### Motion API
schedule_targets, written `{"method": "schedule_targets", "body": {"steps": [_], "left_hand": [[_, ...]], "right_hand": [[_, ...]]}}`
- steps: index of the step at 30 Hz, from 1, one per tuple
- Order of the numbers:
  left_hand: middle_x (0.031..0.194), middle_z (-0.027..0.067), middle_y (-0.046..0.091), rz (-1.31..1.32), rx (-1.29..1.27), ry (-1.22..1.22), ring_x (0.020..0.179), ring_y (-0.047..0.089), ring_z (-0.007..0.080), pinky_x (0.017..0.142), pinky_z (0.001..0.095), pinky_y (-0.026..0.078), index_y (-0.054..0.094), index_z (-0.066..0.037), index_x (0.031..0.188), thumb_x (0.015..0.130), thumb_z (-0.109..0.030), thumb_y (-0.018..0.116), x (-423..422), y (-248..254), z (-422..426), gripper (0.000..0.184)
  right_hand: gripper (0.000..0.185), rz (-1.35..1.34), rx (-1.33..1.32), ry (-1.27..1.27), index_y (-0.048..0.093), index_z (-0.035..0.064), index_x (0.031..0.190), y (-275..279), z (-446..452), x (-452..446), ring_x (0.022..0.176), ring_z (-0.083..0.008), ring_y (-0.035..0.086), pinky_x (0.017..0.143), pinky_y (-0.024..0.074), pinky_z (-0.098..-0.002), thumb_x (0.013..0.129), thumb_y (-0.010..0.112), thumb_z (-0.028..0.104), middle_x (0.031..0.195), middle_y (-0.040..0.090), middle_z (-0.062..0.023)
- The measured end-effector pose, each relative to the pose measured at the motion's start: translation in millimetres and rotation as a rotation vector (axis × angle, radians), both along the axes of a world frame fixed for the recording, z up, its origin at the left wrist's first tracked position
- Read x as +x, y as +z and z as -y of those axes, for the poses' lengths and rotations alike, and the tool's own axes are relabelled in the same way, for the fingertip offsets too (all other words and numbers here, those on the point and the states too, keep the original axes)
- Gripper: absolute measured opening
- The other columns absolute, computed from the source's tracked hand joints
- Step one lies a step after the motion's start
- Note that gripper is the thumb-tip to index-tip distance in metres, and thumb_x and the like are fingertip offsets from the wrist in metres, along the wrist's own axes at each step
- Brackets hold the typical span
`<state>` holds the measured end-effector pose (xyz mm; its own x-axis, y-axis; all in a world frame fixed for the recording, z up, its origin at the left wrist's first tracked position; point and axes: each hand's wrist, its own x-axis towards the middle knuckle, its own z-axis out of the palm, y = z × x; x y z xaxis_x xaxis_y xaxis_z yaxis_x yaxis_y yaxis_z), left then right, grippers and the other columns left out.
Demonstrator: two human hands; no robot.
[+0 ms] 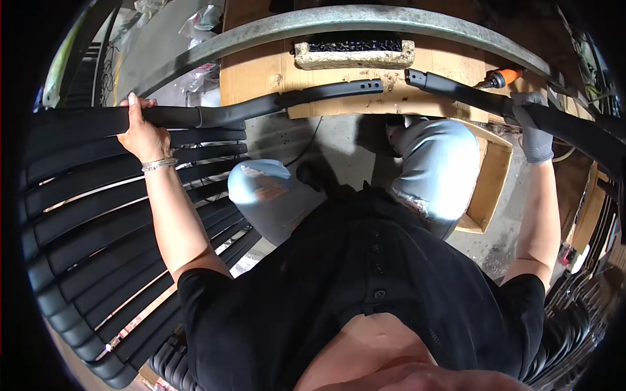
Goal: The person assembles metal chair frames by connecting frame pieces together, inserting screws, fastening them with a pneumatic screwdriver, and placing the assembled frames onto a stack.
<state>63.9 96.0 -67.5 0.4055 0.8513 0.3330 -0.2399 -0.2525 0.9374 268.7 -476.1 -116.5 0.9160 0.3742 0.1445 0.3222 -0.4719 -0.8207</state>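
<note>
Bare and with a bracelet at the wrist, my left hand (145, 133) is wrapped round a long black bar (241, 112) at the left. The bar's narrower end, with small holes, reaches over the cardboard-covered bench. On the right my right hand (533, 124), in a grey glove, grips a second black bar (466, 94). That bar's holed end points left toward the first one, and a gap lies between the two ends. Behind them stands a worn tray (355, 60) of small dark parts. An orange-handled tool (503, 79) lies near the right bar.
Many black bars (111, 228) are stacked at the left. A curved metal rail (339, 16) crosses above the cardboard-covered bench (257, 81). An open wooden box (492, 176) is on the floor by my right knee. More dark bars (570, 326) lie at the lower right.
</note>
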Motion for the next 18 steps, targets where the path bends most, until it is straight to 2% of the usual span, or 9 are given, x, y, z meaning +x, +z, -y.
{"method": "schedule_targets", "body": {"steps": [3,6,10,18], "left_hand": [[0.064,0.0046,0.053,-0.029,0.017,-0.048,0.059,0.051,0.0146,0.06,0.0308,0.047,0.053,-0.001,0.076,0.082,-0.005,0.055,14.9,-4.6,-2.1,0.007],[0.065,0.0055,0.053,-0.046,0.045,-0.056,0.059,0.051,0.016,0.061,0.032,0.047,0.053,0.0,0.076,0.082,-0.005,0.055,20.1,-4.6,-4.3,0.008],[0.066,0.0062,0.053,-0.052,0.007,-0.074,0.059,0.052,0.0167,0.062,0.0325,0.047,0.053,0.0,0.076,0.081,-0.005,0.056,20.2,-4.4,-8.5,0.008],[0.065,0.0058,0.054,0.046,-0.101,-0.064,0.059,0.052,0.0162,0.063,0.0328,0.048,0.054,0.0,0.077,0.08,-0.007,0.059,21.0,-4.6,-8.2,0.009]], "right_hand": [[0.013,-0.116,0.061,-0.018,0.05,0.0042,0.079,8.8,-11.6,-3.9,0.078,-0.015,0.05,0.076,0.0398,-0.0264,0.069,0.054,-0.002,0.081,0.051,-0.0055],[0.016,-0.169,0.156,0.087,0.048,0.0056,0.084,6.1,-29.9,-4.9,0.078,-0.0131,0.051,0.073,0.0433,-0.0258,0.07,0.053,-0.002,0.084,0.051,-0.0037],[0.02,-0.275,0.27,0.066,0.046,0.0064,0.082,6.2,-38.2,0.0,0.078,-0.0115,0.052,0.067,0.0489,-0.0236,0.069,0.056,-0.006,0.081,0.051,-0.0041],[0.018,-0.392,0.192,0.149,0.046,0.0058,0.087,7.3,-48.5,19.9,0.079,-0.0127,0.053,0.064,0.0515,-0.0247,0.072,0.054,-0.001,0.09,0.05,-0.0059]]}}
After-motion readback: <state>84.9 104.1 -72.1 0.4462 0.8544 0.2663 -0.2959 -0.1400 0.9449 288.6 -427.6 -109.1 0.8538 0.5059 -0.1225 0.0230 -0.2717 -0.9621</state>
